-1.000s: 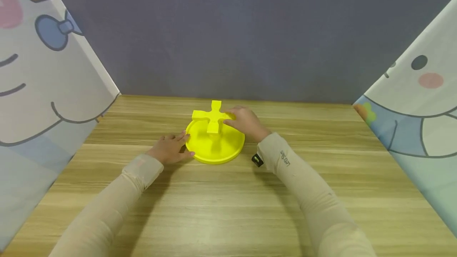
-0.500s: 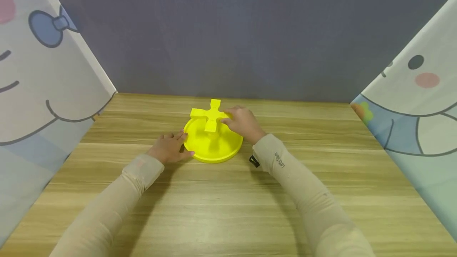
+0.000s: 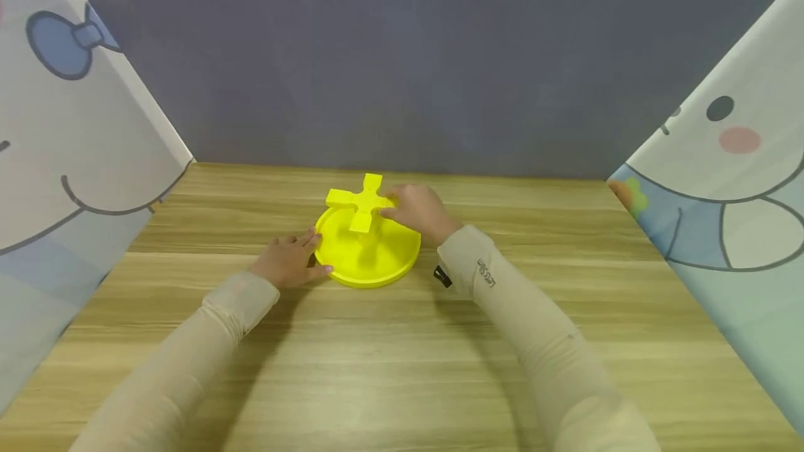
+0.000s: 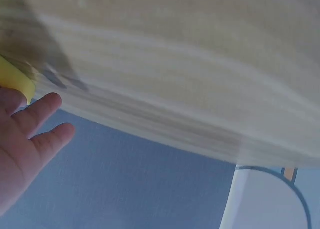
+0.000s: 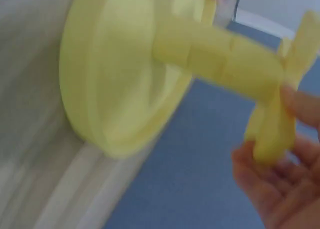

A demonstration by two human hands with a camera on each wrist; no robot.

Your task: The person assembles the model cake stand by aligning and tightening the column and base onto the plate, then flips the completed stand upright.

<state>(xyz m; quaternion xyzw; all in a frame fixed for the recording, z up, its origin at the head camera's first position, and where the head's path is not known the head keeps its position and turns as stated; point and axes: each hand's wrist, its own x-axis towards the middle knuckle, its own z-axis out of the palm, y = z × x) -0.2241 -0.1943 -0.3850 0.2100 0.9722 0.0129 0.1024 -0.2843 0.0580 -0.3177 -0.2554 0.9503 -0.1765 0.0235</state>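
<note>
In the head view a yellow round dish with a raised rim stands on the wooden table. A thick post rises from the dish's middle, best seen in the right wrist view, and bears a cross-shaped top with flared arms. My right hand pinches the right arm of that cross between thumb and fingers, hiding part of it. My left hand rests against the dish's left rim, fingers spread and fairly straight. Only a corner of the yellow dish shows in the left wrist view.
A dark grey panel stands behind the table. Cartoon-printed side walls flank it, the left wall and the right wall. A small black device sits at the right wrist.
The head view has shifted slightly, so the scene sits further left. The cross-shaped top has turned a little clockwise with my right hand. My left hand stays at the dish's rim.
</note>
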